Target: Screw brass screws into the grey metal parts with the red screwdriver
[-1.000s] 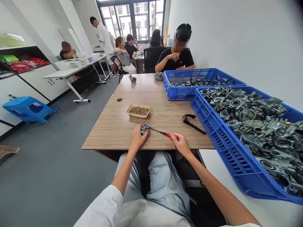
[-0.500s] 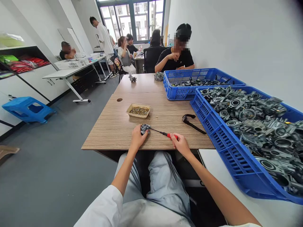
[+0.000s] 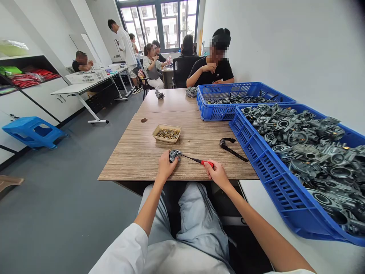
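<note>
My left hand (image 3: 166, 167) is closed around a grey metal carburetor body (image 3: 174, 155) near the table's front edge. In my right hand (image 3: 218, 172) is a screwdriver (image 3: 207, 163) with a red handle and a long dark shaft. The shaft lies nearly level and its tip meets the right side of the carburetor body; the exact contact point is too small to make out. Just beyond my left hand stands a beige tray (image 3: 154, 136) of small brass-coloured parts. A small loose brass piece (image 3: 188, 141) lies to the right of that tray.
A black wristwatch (image 3: 232, 150) lies right of my hands. Along the right side, a blue crate (image 3: 265, 173) is heaped with metal castings, and another blue crate (image 3: 212, 113) stands behind it. A metal part (image 3: 159, 94) sits at the table's far end. A person (image 3: 212, 72) sits opposite.
My hands, the carburetor body and the screwdriver hold almost the same position. In the background, a seated person's arms have shifted toward the far desk.
</note>
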`<state>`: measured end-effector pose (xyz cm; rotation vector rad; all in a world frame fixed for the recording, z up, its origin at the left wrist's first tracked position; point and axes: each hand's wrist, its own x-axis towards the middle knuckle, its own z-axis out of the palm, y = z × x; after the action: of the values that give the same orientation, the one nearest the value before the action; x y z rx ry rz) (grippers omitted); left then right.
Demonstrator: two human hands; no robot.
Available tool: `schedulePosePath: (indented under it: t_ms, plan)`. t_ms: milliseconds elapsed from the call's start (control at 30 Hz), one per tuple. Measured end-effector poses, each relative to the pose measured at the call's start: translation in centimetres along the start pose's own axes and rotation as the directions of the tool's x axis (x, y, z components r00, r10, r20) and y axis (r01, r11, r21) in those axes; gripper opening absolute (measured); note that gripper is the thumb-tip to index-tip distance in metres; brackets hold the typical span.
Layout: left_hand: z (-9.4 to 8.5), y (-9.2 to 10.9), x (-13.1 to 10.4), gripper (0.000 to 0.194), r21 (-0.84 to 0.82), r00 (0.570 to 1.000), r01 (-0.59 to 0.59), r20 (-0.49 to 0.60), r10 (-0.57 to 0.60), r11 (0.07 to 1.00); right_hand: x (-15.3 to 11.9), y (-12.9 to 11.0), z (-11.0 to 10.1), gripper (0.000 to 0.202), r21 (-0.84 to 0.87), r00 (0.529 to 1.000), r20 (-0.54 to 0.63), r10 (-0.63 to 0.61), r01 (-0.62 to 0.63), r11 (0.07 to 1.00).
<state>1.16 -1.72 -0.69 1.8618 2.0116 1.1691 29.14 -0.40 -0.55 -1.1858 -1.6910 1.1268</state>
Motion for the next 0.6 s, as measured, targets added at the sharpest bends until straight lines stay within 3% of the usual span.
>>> schedulePosePath:
  t_ms: [333, 600]
  plan:
    - [-0.14, 0.03, 0.03, 0.018, -0.027, 1.000, -0.006, -0.006, 0.006, 1.000, -0.07, -0.24, 0.09, 0.040, -0.025, 1.000, 0.004, 0.005, -0.005, 1.000]
    - [0.01, -0.16, 0.17, 0.015, -0.068, 1.000, -0.009, -0.020, 0.008, 0.998, -0.39, -0.42, 0.22, 0.033, -0.210, 0.994, -0.057, -0.092, 0.079, 0.975]
